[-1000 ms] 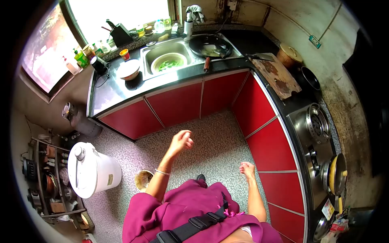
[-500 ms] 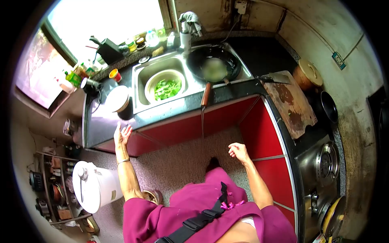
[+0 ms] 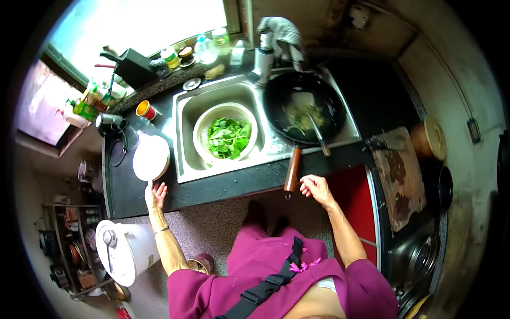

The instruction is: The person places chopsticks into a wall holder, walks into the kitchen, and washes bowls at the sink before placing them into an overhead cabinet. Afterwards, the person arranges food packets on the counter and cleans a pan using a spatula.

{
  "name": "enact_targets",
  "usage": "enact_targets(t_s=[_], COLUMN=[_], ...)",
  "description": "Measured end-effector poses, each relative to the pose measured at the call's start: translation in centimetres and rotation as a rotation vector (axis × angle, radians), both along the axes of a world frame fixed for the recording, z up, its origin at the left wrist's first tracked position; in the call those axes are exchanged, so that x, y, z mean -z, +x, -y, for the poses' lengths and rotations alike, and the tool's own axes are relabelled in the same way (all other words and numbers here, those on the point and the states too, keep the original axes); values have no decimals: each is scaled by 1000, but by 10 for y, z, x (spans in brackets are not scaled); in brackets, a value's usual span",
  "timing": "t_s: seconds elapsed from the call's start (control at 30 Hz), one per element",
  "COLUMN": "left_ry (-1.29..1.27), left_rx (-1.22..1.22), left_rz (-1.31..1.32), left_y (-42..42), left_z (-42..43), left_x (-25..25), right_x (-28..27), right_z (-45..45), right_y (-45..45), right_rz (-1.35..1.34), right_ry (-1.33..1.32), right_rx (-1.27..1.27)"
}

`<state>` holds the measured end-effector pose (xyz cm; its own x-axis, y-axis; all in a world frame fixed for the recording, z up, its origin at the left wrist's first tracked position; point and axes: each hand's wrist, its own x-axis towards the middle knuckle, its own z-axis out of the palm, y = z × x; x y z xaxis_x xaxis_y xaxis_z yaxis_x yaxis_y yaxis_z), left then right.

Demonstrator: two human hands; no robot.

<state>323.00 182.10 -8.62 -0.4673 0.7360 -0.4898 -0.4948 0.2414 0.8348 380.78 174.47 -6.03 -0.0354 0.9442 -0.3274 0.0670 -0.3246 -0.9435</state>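
Note:
My left hand (image 3: 156, 195) is open, its fingers spread at the near rim of a white bowl (image 3: 151, 158) on the black counter; whether they touch is unclear. Near the wooden handle (image 3: 292, 170) of a black wok (image 3: 276, 109), my right hand (image 3: 316, 188) has its fingers curled together; nothing shows in them. The wok rests over the right side of the sink, with a spatula (image 3: 317, 134) and some greenish food inside. Green leaves (image 3: 228, 138) lie in a round basin (image 3: 200, 127) within the steel sink (image 3: 183, 114).
A wooden cutting board (image 3: 398, 178) lies right of the wok. A red-yellow cup (image 3: 145, 110), black knife block (image 3: 135, 69) and bottles line the counter's back. A white bucket (image 3: 133, 250) stands on the floor at left. The stove (image 3: 414, 260) is at lower right.
The sink and counter have come closer. My left hand has risen to the white bowl's rim, and my right hand is now near the wok handle, its fingers still curled.

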Motion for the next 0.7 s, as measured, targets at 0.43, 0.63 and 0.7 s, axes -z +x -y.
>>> enact_targets(t_s=[0.43, 0.63, 0.7], left_ry=[190, 442, 375], left_rx=[431, 518, 547], left_rz=[-334, -1377, -1613], left_y=[161, 233, 248], left_z=[-51, -236, -293], left_x=[-22, -42, -19], right_x=[3, 2, -3], right_z=[-42, -47, -49], right_y=[-14, -5, -5], right_rz=[34, 61, 62], right_ry=[-311, -328, -322], right_rx=[-108, -217, -237])
